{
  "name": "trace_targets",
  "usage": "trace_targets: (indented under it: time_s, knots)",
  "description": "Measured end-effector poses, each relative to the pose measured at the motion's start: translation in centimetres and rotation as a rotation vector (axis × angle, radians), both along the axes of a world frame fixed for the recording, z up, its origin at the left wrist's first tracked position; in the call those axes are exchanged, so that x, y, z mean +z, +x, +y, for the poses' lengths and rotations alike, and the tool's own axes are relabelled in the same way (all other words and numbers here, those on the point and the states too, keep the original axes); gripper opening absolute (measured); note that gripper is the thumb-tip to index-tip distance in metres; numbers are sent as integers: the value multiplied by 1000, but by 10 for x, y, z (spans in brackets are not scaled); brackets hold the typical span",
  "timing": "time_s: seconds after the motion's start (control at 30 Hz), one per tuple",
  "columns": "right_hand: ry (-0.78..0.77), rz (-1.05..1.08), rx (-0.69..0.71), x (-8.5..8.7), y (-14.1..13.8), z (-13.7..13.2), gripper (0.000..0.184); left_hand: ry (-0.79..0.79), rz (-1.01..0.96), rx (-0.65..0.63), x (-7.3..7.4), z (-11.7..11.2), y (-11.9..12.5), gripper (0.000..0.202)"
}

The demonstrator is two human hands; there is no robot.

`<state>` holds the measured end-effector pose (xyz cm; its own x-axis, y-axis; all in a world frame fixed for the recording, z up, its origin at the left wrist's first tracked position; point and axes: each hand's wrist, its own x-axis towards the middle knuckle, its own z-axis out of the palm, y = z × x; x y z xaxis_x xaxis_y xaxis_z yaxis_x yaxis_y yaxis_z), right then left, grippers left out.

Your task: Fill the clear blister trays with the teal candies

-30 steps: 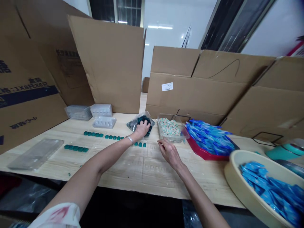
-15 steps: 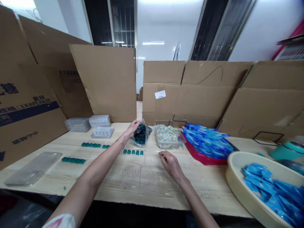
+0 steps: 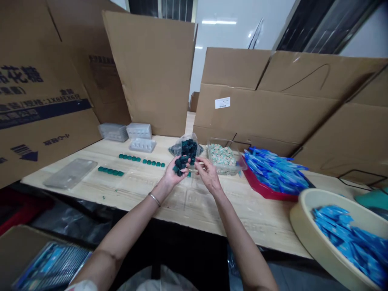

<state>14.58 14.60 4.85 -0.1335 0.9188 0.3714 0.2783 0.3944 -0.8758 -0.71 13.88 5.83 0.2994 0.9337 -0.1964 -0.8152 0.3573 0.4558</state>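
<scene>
My left hand [image 3: 171,176] is turned palm up, its fingers curled round a handful of dark green cubes [image 3: 181,164]. Close beside it on the right, my right hand [image 3: 209,175] has thumb and fingertips drawn together; what is between them is too small to make out. Just behind both hands stands an open clear plastic bag [image 3: 195,140] full of the same dark green pieces. Green cubes lie in short rows on the table to the left, one row [image 3: 129,157] at the back and another row [image 3: 110,171] nearer. Part of a further row is hidden behind my hands.
Clear moulded trays [image 3: 139,131] are stacked at back left, and a clear flat lid [image 3: 71,173] lies in front. To the right are a clear tub [image 3: 239,166] of small pale pieces, a red tray [image 3: 257,187] of blue packets and a cream basin [image 3: 303,226]. Cardboard [image 3: 157,72] walls the back.
My left hand has come from the bag toward me with a handful of green cubes. My right hand has risen from the table to meet it. The view has tilted down.
</scene>
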Motion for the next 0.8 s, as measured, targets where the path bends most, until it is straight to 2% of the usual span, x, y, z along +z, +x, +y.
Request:
trace_targets:
  time_s: [0.2, 0.3, 0.4, 0.57, 0.7, 0.8]
  knots:
    - [155, -160, 77, -3, -19, -10, 28, -53, -199, -51, -8, -38, -4, 24]
    - [164, -204, 111, -5, -30, -14, 21, -39, -268, -32, -13, -53, -12, 26]
    - [55, -49, 116, -5, -44, -20, 22, -51, -334, -6, -18, -66, -24, 24]
    - [-239, 323, 365, -4, -65, -27, 30, -56, -345, 30, -20, -87, -47, 20]
    - [-348, 323, 500, -2, -77, -34, 29, -37, -297, 53, -19, -103, -61, 17]
    - [-350, 247, 520, -3, -89, -41, 29, -34, -282, 54, -18, -115, -68, 16]
